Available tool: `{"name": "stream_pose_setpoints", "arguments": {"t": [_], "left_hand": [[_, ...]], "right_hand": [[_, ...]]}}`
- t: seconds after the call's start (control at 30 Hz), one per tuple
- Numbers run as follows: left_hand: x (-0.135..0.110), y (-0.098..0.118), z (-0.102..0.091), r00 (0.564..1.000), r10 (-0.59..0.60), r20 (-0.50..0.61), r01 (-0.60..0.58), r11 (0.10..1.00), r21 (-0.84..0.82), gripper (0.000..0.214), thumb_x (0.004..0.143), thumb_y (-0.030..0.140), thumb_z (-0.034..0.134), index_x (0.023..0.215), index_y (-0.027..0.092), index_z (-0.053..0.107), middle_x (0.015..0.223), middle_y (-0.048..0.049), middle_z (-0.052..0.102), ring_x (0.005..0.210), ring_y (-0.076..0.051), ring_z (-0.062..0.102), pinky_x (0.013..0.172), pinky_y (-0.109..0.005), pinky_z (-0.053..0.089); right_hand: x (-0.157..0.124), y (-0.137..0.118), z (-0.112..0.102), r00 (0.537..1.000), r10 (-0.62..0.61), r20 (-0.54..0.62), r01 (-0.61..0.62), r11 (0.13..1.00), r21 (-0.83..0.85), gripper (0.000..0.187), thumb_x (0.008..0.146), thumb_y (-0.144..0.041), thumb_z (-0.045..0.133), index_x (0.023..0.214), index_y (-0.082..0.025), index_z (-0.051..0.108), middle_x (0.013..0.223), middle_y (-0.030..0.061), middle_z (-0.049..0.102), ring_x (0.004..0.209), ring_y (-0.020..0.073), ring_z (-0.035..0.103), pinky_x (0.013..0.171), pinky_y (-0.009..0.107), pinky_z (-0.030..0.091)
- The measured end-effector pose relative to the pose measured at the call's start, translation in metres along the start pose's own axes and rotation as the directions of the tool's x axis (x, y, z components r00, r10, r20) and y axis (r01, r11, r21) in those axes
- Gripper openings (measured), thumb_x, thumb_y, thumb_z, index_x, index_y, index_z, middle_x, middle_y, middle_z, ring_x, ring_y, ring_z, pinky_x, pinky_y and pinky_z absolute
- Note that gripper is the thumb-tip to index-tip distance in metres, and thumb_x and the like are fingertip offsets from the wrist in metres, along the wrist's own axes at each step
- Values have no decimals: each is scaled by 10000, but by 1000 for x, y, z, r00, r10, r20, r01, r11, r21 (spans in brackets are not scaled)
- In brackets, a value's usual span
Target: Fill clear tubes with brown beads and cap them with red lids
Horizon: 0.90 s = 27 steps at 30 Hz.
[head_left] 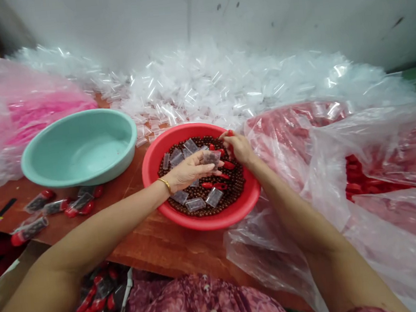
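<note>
My left hand [189, 171], with a gold bangle at the wrist, holds a small clear plastic tube [211, 158] with dark contents over the red basin [203, 222]. Brown beads [233, 192] fill much of the basin; several clear tubes [195, 204] and red caps [218, 186] lie on them. At the basin's right rim, the fingers of my right hand [241, 149] are curled round a small red cap [230, 133], partly hidden by them.
A pale green basin [81, 180] stands left of the red one, with filled red-capped tubes [80, 204] before it. Clear tubes [201, 88] are heaped along the wall. A plastic bag of red pieces [364, 175] lies right, a pink bag [38, 113] left. Below, a box holds capped tubes [97, 304].
</note>
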<state>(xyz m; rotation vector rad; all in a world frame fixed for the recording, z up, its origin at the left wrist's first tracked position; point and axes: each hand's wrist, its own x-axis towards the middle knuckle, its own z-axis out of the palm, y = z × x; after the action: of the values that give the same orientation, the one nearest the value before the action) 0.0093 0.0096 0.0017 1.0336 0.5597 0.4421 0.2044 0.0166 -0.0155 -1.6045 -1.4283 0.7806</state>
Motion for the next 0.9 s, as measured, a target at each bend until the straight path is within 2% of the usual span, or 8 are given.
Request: {"name": "stream_pose_setpoints", "arguments": {"t": [0.13, 0.2, 0.3, 0.4, 0.47, 0.53, 0.8, 0.9], "left_hand": [[-3, 0, -1, 999, 18, -28, -19, 1000, -22, 305, 792, -6, 519, 1062, 135, 532, 938, -32, 686, 764, -72, 664, 877, -256, 496], [-2, 0, -3, 999, 6, -45, -6, 1000, -10, 355, 758, -30, 510, 1073, 132, 531, 939, -35, 693, 743, -70, 662, 882, -262, 498], [0, 4, -3, 998, -20, -66, 20, 1000, 0, 440, 724, -48, 460, 1120, 133, 525, 983, -53, 701, 743, -74, 667, 904, -281, 497], [-1, 9, -1, 994, -24, -103, 20, 999, -41, 478, 740, -32, 398, 1170, 148, 505, 1021, -64, 702, 831, -104, 684, 913, -303, 501], [-2, 13, -1, 995, -1, -103, -8, 997, -83, 478, 763, -14, 376, 1190, 167, 493, 1046, -64, 698, 905, -126, 683, 923, -320, 502], [-4, 13, 0, 997, 28, -70, -35, 994, -104, 451, 761, -11, 401, 1162, 166, 507, 1047, -65, 698, 936, -137, 680, 936, -330, 497], [-2, 4, -4, 993, 94, -70, -100, 991, -94, 335, 713, -19, 520, 1010, 137, 527, 1014, -58, 685, 876, -111, 662, 879, -298, 513], [0, 2, -4, 994, 76, -82, -81, 995, -57, 315, 720, -18, 515, 994, 136, 527, 952, -42, 678, 769, -82, 651, 859, -289, 502]], "right_hand": [[-6, -15, -8, 983, 175, -47, -158, 955, 249, 228, 678, -385, 460, 780, -194, 531, 687, -3, 543, 569, 123, 502, 506, 245, 420], [-13, -23, -14, 991, 125, -37, -120, 986, 114, 239, 685, -395, 503, 768, -180, 566, 716, 11, 592, 629, 129, 535, 587, 249, 443], [-28, -31, -21, 988, 107, 113, -68, 949, -307, 201, 734, -315, 480, 763, -167, 614, 693, 25, 637, 630, 143, 566, 613, 251, 438], [-43, -32, -19, 911, 191, 366, 168, 639, -751, 234, 771, -208, 457, 835, -173, 680, 777, 70, 705, 717, 191, 640, 632, 263, 447], [-51, -30, -11, 841, 262, 473, 349, 406, -845, 267, 787, -161, 466, 901, -167, 707, 882, 119, 728, 814, 237, 672, 676, 290, 468], [-56, -27, 0, 804, 301, 513, 427, 308, -850, 277, 787, -119, 468, 901, -142, 719, 915, 164, 726, 857, 267, 682, 704, 314, 486], [-55, -22, 5, 774, 288, 564, 455, 366, -812, 242, 801, -142, 485, 856, -139, 721, 874, 148, 727, 822, 264, 689, 688, 311, 493], [-48, -20, -7, 881, 123, 456, 267, 667, -695, 196, 819, -252, 521, 836, -166, 696, 795, 68, 713, 728, 197, 662, 653, 272, 471]]}}
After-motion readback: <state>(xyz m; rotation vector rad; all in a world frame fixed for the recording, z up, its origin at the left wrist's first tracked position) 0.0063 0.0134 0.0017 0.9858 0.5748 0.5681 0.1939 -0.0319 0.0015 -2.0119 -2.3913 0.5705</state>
